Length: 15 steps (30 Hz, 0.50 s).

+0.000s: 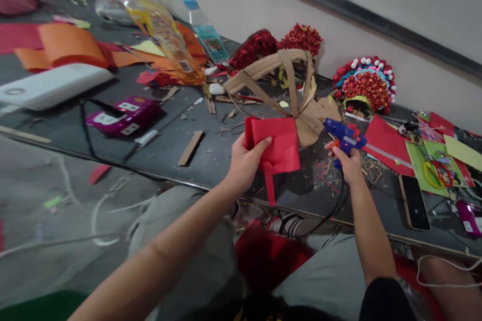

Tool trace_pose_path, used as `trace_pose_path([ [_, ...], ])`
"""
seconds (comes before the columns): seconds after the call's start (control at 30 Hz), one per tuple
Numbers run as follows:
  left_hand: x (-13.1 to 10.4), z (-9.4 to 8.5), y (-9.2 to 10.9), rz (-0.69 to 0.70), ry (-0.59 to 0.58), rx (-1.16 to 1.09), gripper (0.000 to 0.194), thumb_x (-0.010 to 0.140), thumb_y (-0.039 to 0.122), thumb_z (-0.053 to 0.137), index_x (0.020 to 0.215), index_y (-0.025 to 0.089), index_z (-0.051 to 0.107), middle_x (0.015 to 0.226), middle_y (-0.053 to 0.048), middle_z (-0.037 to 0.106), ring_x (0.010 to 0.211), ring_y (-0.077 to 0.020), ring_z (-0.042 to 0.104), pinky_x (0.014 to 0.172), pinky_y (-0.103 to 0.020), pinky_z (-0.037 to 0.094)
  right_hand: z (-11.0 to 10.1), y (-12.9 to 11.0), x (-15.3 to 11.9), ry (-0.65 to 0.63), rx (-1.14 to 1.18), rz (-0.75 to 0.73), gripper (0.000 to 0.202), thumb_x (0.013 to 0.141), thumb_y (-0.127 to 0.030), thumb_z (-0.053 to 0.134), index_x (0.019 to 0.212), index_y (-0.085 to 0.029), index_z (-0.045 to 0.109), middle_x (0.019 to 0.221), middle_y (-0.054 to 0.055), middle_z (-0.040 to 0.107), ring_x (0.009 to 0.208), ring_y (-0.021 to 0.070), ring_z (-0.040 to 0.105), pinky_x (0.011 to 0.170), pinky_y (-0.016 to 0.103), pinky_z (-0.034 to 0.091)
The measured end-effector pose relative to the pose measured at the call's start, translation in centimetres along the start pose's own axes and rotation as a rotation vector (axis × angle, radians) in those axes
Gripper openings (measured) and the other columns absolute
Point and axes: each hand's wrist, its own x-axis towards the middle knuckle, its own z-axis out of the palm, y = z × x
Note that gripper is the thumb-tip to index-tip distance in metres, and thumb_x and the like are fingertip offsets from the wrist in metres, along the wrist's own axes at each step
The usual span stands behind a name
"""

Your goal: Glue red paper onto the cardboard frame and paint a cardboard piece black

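Observation:
My left hand grips the left side of a folded red paper piece, thumb on top, with a narrow red strip hanging from its lower edge. In my right hand is a blue glue gun, its nozzle pointing left toward the paper but apart from it. A small red light shows on its body, and its black cord hangs down over the table edge. Just behind the red paper lies a brown cardboard frame with curved ribs.
On the dark table lie a purple power socket, a yellow-capped bottle, a blue-capped bottle, red decorated pieces, scissors, a phone and scattered cardboard scraps. A person's leg shows at the lower right.

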Motion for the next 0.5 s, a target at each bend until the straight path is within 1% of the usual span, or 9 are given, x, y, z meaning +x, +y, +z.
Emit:
trace_pose_path([
  [0.1, 1.0, 1.4, -0.1, 0.001, -0.023, 0.008, 0.037, 0.059, 0.038, 0.072, 0.085, 0.017, 0.057, 0.077, -0.001, 0.062, 0.061, -0.0128, 0.057, 0.056, -0.023, 0.05, 0.8, 0.2, -0.8, 0.026, -0.086, -0.023, 0.026, 0.072, -0.044, 0.064, 0.082, -0.02, 0.066, 0.079, 0.002, 0.07, 0.066, 0.0138, 0.062, 0.068, 0.03, 0.052],
  [0.17, 1.2, 1.8, -0.4, 0.011, -0.033, 0.013, 0.035, 0.06, 0.039, 0.072, 0.083, 0.017, 0.056, 0.073, 0.0, 0.061, 0.06, -0.0134, 0.057, 0.056, -0.024, 0.05, 1.1, 0.8, -1.1, 0.061, -0.148, -0.028, 0.027, 0.075, -0.046, 0.06, 0.083, -0.02, 0.066, 0.078, 0.002, 0.07, 0.068, 0.0149, 0.062, 0.069, 0.031, 0.052],
  [0.33, 0.5, 1.6, -1.3, 0.022, -0.034, 0.033, 0.034, 0.063, 0.039, 0.072, 0.085, 0.017, 0.057, 0.077, 0.0, 0.061, 0.063, -0.013, 0.056, 0.06, -0.024, 0.049, 1.4, 1.5, -1.5, 0.091, -0.281, -0.028, 0.028, 0.075, -0.048, 0.06, 0.084, -0.022, 0.066, 0.076, 0.002, 0.069, 0.074, 0.0188, 0.063, 0.072, 0.034, 0.051],
  [0.43, -0.1, 1.4, -1.6, 0.028, -0.02, 0.04, 0.034, 0.064, 0.041, 0.071, 0.085, 0.018, 0.056, 0.077, 0.0, 0.06, 0.064, -0.0131, 0.055, 0.061, -0.024, 0.049, 1.4, 1.1, -1.7, 0.121, -0.34, -0.038, 0.027, 0.075, -0.048, 0.06, 0.083, -0.023, 0.066, 0.078, 0.003, 0.069, 0.077, 0.0201, 0.063, 0.076, 0.036, 0.05],
  [0.5, -0.4, 1.5, -1.6, 0.035, -0.017, 0.051, 0.035, 0.063, 0.041, 0.071, 0.084, 0.018, 0.056, 0.076, 0.0, 0.059, 0.065, -0.0135, 0.054, 0.061, -0.025, 0.049, 1.4, 0.7, -1.8, 0.153, -0.376, -0.051, 0.025, 0.074, -0.047, 0.061, 0.08, -0.023, 0.065, 0.077, 0.003, 0.069, 0.077, 0.0206, 0.063, 0.077, 0.036, 0.05],
])
